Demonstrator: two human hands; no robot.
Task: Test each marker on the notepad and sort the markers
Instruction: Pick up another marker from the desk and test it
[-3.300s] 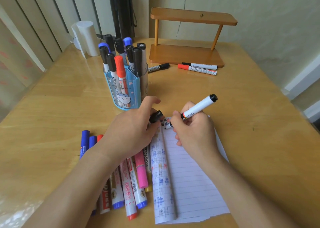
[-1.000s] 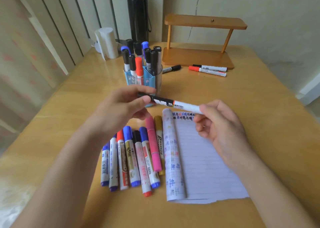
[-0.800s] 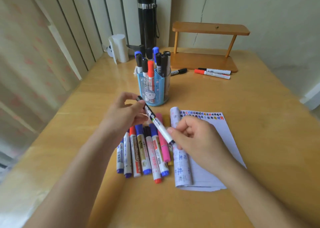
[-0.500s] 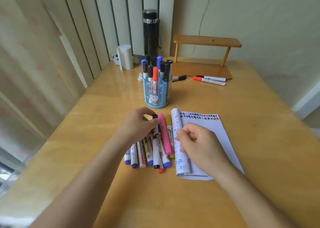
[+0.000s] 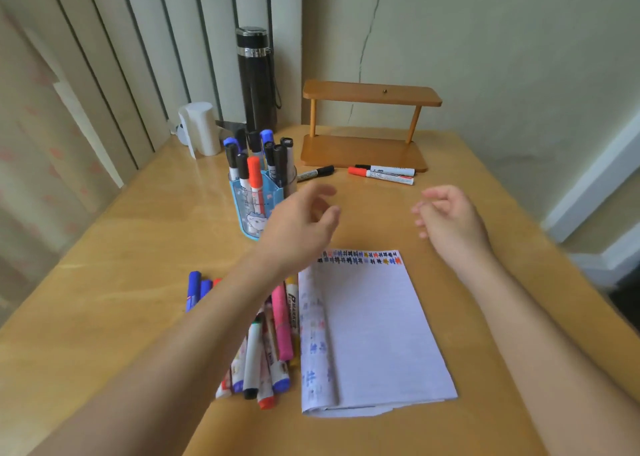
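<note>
A lined notepad lies on the table with a row of coloured test marks along its top edge. Left of it lies a row of several markers, with a black-capped white marker on top of them. A blue pen holder with several upright markers stands behind. My left hand hovers empty, fingers loose, just right of the holder. My right hand hangs empty with relaxed fingers above the table beyond the notepad.
A wooden two-level shelf stands at the back. In front of it lie a black marker and two red-capped markers. A black flask and a white cylinder stand at the back left.
The black marker I held has been laid on the row of markers. Both hands have let go and lifted away toward the far side of the table.
</note>
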